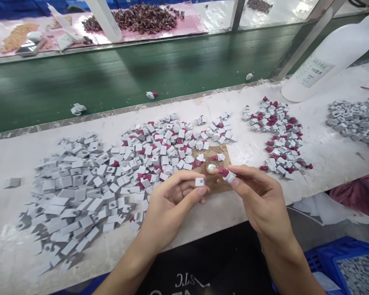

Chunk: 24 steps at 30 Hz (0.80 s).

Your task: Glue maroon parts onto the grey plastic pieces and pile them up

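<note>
Between the thumb and fingers of my left hand (175, 198) is a small grey block (199, 182) with a notch. My right hand (260, 196) pinches a grey and dark red piece (227, 175) just to the right of it; the two pieces are apart. Behind my hands, a round metal-centred disc (211, 167) sits on a brown board (224, 152). A large pile of grey blocks (80, 196) spreads over the white table to the left, with dark red parts mixed in nearer the middle.
A second pile of grey and red pieces (283, 139) lies to the right, with a grey pile (355, 123) beyond. A white bottle (332, 61) stands at the back right. Behind the table runs a green belt (110, 82). A blue crate (326, 254) is low at right.
</note>
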Motion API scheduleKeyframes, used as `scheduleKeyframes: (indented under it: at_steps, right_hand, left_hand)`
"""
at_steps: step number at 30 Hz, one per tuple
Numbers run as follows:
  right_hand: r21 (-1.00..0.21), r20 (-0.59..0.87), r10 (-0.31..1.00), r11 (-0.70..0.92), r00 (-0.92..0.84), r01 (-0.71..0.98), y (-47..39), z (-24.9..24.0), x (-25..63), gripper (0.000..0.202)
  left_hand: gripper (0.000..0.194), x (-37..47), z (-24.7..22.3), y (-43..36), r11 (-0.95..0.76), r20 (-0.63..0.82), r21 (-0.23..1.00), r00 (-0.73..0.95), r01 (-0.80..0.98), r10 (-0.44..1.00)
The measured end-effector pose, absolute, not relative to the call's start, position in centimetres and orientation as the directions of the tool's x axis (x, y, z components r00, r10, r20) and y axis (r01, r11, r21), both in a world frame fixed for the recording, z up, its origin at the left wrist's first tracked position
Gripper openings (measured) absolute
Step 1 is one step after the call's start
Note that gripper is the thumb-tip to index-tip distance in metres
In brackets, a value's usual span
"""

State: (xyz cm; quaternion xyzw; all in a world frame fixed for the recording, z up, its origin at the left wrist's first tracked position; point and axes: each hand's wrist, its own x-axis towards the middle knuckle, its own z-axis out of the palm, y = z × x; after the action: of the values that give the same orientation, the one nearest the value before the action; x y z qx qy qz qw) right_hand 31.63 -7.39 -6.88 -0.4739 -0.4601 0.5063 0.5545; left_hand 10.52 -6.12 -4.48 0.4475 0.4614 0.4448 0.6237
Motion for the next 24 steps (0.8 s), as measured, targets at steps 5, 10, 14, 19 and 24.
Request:
scheduleKeyframes:
  at_steps: [5,10,14,19,24]
  right_hand:
    - [-0.983,0.003,1.000,0.004,0.003,-0.183,-7.4,-6.5,31.5,0.016]
    - [-0.978,0.011,1.000,0.007,-0.019,-0.207,-7.6,-6.4,31.7,0.021]
    - [-0.986,-0.005,1.000,-0.009,-0.023,-0.168,-7.6,-6.0,31.8,0.023]
    - [-0.990,-0.037,0.997,-0.045,-0.067,-0.132,-7.4,-5.6,32.0,0.025]
    - [-0.982,-0.018,0.988,-0.047,-0.156,-0.182,-7.2,-4.8,31.9,0.023]
  left_hand:
    - [0.017,11.4,-5.1,-5.3,0.287,-0.222,0.936,0.289,-0.206,0.931]
    - [0.017,11.5,-5.7,-5.3,0.301,-0.221,0.927,0.321,-0.223,0.921]
    - [0.017,11.6,-6.0,-5.2,0.308,-0.225,0.921,0.319,-0.237,0.921]
    - [0.015,11.9,-5.6,-5.1,0.271,-0.191,0.931,0.306,-0.245,0.933]
    - [0.017,10.8,-3.9,-4.8,0.209,-0.130,0.951,0.320,-0.227,0.939]
